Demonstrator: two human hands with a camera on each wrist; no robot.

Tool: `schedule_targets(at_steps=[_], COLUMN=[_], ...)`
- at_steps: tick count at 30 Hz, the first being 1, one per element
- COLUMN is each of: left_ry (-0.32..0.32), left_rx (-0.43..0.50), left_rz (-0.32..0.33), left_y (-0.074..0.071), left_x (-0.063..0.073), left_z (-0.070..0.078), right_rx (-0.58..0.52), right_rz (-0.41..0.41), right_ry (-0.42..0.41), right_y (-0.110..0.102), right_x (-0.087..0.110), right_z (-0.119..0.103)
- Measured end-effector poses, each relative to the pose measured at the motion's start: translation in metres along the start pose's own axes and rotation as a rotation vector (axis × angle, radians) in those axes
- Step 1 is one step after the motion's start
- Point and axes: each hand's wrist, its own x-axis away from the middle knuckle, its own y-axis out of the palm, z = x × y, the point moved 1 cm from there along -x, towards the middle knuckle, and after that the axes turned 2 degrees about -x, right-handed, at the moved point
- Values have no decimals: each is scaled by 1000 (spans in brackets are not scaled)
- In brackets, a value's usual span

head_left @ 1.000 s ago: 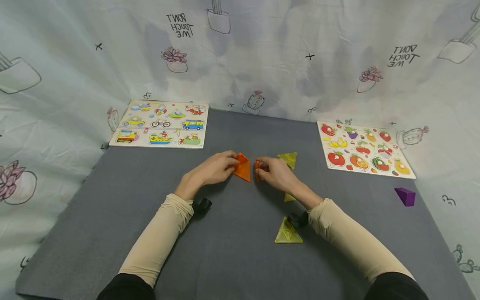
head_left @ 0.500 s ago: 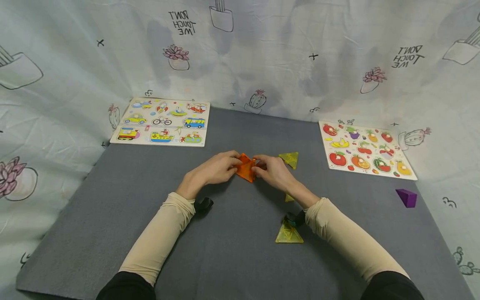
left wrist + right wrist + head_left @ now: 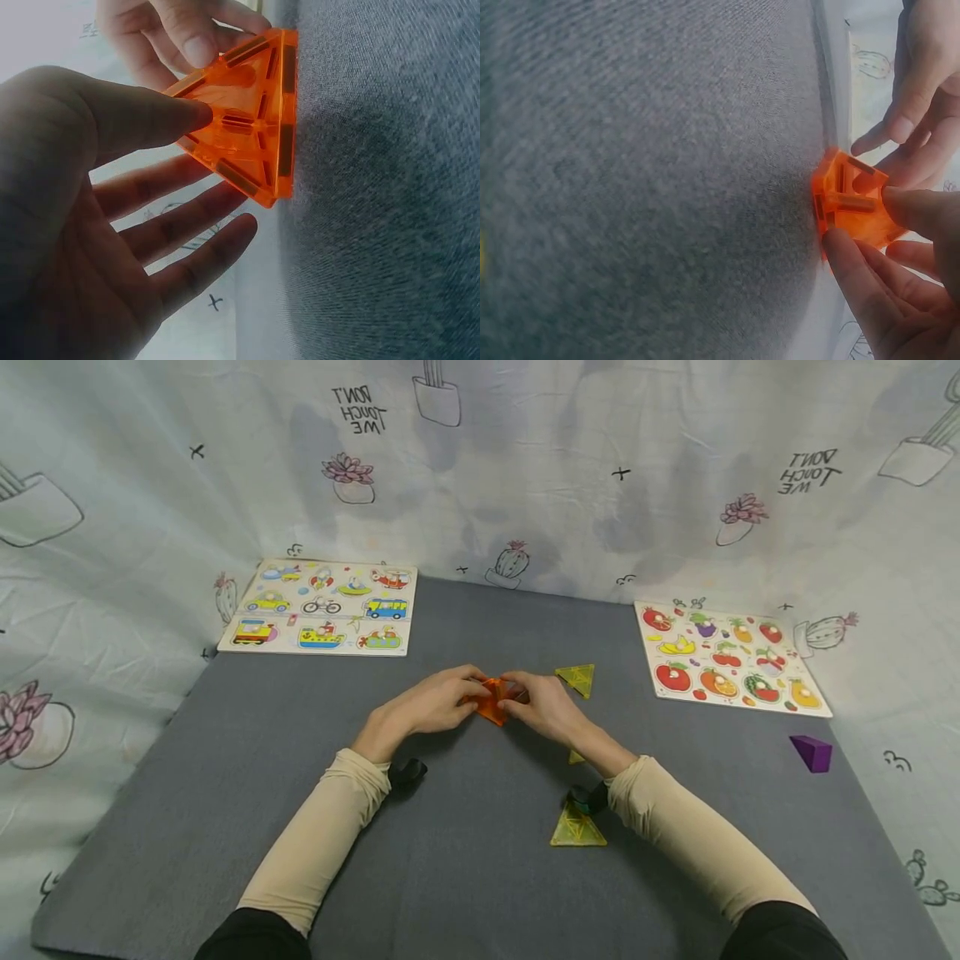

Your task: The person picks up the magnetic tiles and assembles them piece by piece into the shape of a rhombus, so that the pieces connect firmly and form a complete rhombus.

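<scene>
In the head view, orange see-through triangular magnetic tiles (image 3: 492, 705) stand joined on the grey table between both hands. They lean together like a small pyramid. The left hand (image 3: 435, 700) pinches them from the left; its thumb lies on one tile's face and its fingers go behind, as the left wrist view shows on the orange tiles (image 3: 259, 139). From the other side, the right hand (image 3: 549, 706) pinches the tiles with thumb and fingertips. Beyond the right hand's knuckles lies a yellow triangular tile (image 3: 579, 678). The right forearm partly hides another yellow tile (image 3: 576, 757).
A third yellow tile (image 3: 577, 828) lies below the right wrist's black camera strap. A purple wedge block (image 3: 814, 754) sits near the table's right edge. Vehicle puzzle board (image 3: 318, 608) at back left, fruit puzzle board (image 3: 731, 660) at back right, against a printed curtain.
The right hand has moved left, bringing its orange tile from a gap away up against the left hand's orange tiles. The left hand has barely shifted.
</scene>
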Motion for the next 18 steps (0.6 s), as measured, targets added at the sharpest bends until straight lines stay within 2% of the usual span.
schedule_targets(at_steps=[5, 9, 14, 18], left_ry=[28, 34, 49, 114], left_rx=[0, 0, -5, -47], left_rz=[10, 47, 171, 276], left_y=[3, 3, 2, 1], left_x=[-4, -4, -4, -5], left_z=[2, 1, 3, 13], right_rx=[8, 37, 104, 158], right_rz=[6, 72, 167, 208], right_ry=[43, 69, 89, 120], right_y=[-10, -27, -51, -65], right_x=[11, 23, 37, 49], right_z=[6, 20, 48, 70])
